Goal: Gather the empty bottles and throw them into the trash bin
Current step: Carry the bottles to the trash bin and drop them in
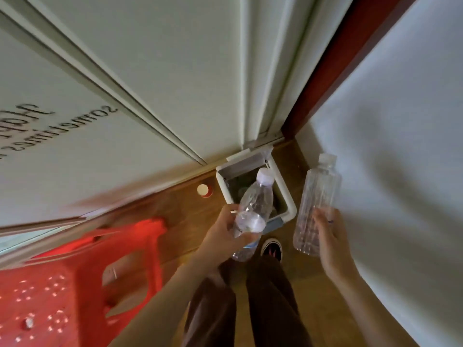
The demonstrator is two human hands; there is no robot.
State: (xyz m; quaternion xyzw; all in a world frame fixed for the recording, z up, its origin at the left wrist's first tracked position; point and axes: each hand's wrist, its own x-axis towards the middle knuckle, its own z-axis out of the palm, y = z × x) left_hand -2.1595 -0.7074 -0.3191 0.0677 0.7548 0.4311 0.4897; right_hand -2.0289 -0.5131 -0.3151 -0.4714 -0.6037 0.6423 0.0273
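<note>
Far left, a red plastic stool (82, 279) on the wooden floor (180, 211), blurred. Further right, a small red cup (204, 190) by the wall. Left hand (229, 234) wrapped around a clear crumpled bottle (253, 209) — white cap forward, tilted over the open white trash bin (288, 199) in the corner. Below, a dark shoe (271, 249) just beside the bin. Right hand (328, 236) closed on a second clear ribbed bottle (315, 206) — held upright, beside the bin, near the white wall.
</note>
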